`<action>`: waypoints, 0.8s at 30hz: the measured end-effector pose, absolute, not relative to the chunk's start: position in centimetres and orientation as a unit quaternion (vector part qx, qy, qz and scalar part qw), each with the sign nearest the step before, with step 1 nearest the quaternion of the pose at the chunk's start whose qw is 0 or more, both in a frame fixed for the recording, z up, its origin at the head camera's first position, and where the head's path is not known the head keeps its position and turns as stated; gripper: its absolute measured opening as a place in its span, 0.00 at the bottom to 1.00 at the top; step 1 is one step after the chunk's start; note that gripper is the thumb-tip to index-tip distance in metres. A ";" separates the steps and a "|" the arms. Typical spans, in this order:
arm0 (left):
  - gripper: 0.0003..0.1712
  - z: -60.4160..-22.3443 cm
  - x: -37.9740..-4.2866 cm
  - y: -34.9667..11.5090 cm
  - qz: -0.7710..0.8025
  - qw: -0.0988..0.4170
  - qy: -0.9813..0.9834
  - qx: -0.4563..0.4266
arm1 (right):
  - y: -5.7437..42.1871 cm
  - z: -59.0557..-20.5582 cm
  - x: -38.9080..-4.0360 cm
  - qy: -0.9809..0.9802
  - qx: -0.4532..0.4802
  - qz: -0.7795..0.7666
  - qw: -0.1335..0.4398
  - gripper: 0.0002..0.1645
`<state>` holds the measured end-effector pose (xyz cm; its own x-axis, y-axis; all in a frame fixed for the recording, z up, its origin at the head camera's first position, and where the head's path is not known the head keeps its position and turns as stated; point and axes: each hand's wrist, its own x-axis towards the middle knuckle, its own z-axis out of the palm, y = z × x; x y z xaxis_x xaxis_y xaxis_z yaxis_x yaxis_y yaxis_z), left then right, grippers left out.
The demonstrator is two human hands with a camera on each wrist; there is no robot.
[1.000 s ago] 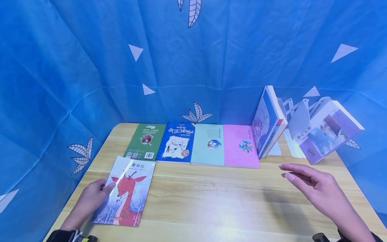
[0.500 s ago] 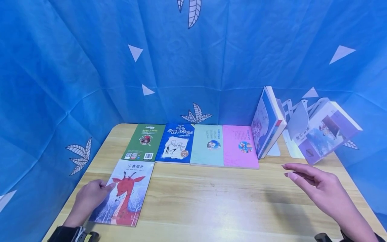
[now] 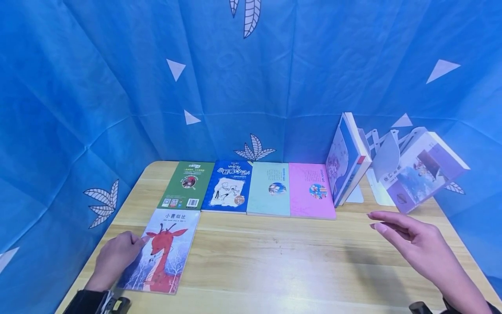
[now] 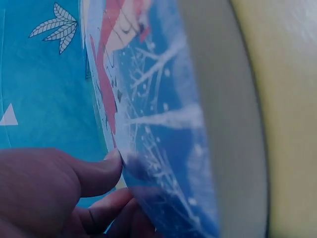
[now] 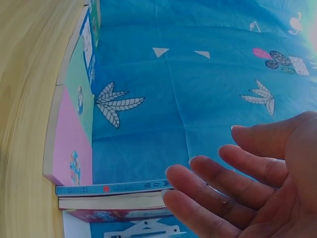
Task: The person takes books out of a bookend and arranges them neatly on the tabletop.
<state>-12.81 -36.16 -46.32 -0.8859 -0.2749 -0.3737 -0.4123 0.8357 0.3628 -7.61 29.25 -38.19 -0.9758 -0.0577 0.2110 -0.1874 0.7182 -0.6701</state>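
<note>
A picture book with a red deer on its cover (image 3: 168,257) lies at the table's left front, its top edge right at the bottom of a green book (image 3: 190,183). My left hand (image 3: 117,257) grips its left edge, thumb on the cover side. In the left wrist view the thumb (image 4: 101,176) and curled fingers meet at the book's edge, fingertips partly hidden. My right hand (image 3: 415,244) hovers over the table's right side with relaxed fingers and holds nothing. In the right wrist view its fingers (image 5: 213,198) spread loosely in front of the standing books.
A blue book (image 3: 227,187), a mint book (image 3: 268,187) and a pink book (image 3: 312,189) continue the row along the back. Thick books (image 3: 349,157) lean upright against a white bookend (image 3: 388,152); a purple book (image 3: 427,170) tilts at its right. Blue curtain (image 3: 235,78) surrounds the table.
My left hand has brought the deer book down from overlapping the green book, slightly toward me, and its cover glare is gone. The right hand has barely moved.
</note>
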 end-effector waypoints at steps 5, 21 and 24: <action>0.24 -46.3 -13.0 -35.9 0.205 0.139 0.953 -0.174 | 29.6 -38.0 -7.8 -0.926 0.048 0.363 0.096 0.17; 0.60 -44.4 -13.2 -31.8 0.175 -0.022 0.981 -0.075 | 32.2 -37.3 -9.1 -0.911 -0.112 0.363 0.159 0.48; 0.59 -43.8 -12.9 -30.6 0.193 -0.039 0.980 -0.013 | 32.6 -37.1 -9.4 -0.895 -0.166 0.376 0.171 0.50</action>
